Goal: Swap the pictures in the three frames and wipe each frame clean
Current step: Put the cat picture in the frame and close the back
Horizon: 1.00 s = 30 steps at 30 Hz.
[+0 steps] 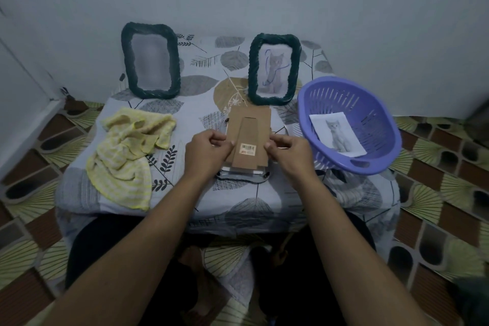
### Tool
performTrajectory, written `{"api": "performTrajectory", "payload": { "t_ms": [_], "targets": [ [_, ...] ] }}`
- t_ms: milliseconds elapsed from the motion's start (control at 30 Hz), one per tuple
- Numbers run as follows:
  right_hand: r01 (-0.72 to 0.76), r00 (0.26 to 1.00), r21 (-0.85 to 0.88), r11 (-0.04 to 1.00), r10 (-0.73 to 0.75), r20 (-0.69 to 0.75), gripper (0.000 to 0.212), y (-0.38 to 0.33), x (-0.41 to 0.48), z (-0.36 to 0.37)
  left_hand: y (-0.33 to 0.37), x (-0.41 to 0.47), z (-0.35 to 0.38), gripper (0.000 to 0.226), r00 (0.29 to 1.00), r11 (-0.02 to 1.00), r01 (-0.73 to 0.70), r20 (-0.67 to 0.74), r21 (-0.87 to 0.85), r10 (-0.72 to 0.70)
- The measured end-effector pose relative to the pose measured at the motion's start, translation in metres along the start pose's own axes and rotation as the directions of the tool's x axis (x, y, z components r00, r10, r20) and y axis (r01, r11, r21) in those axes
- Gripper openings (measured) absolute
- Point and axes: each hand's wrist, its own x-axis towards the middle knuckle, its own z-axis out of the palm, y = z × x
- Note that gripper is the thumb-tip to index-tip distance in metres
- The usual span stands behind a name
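Yellow cloth [129,151] lies crumpled at the left of the surface [185,193]. Behind it stands the left frame [151,93]; its contents are too blurred to identify. At centre, the face-down frame [250,137] lies with its long axis near to far, cardboard backing up. The left hand [206,151] and right hand [287,152] flank it, each grip pinched on a long edge, equally near. The frame's front, picture and clasps are hidden. At right are the upright cat frame [275,69] and, in the purple basket [375,167], a loose cat picture [337,133].
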Motion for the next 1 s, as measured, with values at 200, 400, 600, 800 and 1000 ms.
{"api": "performTrajectory", "payload": {
  "t_ms": [200,400,600,800,1000],
  "targets": [
    [0.016,1.000,-0.122,0.992,-0.015,0.016,0.030,-0.001,-0.004,0.000,-0.005,-0.002,0.001,0.021,0.998,0.995,-0.052,-0.025,0.083,0.054],
    [0.063,0.998,-0.280,0.958,-0.058,0.029,0.030,-0.003,-0.004,0.001,-0.010,0.000,0.002,0.020,0.998,0.993,-0.048,-0.024,0.105,0.051],
    [0.074,0.997,-0.387,0.919,-0.064,0.037,0.033,-0.006,-0.005,0.002,-0.014,-0.002,0.002,0.018,0.998,0.989,-0.058,-0.005,0.138,0.059],
    [0.061,0.998,-0.458,0.887,-0.048,0.040,0.026,-0.006,-0.008,0.003,-0.017,-0.001,0.002,0.018,0.998,0.985,-0.062,0.014,0.159,0.060],
    [0.052,0.998,-0.495,0.867,-0.032,0.049,0.020,-0.003,-0.010,0.004,-0.018,0.002,0.001,0.021,0.997,0.982,-0.055,0.054,0.180,0.046]
  ]
}}
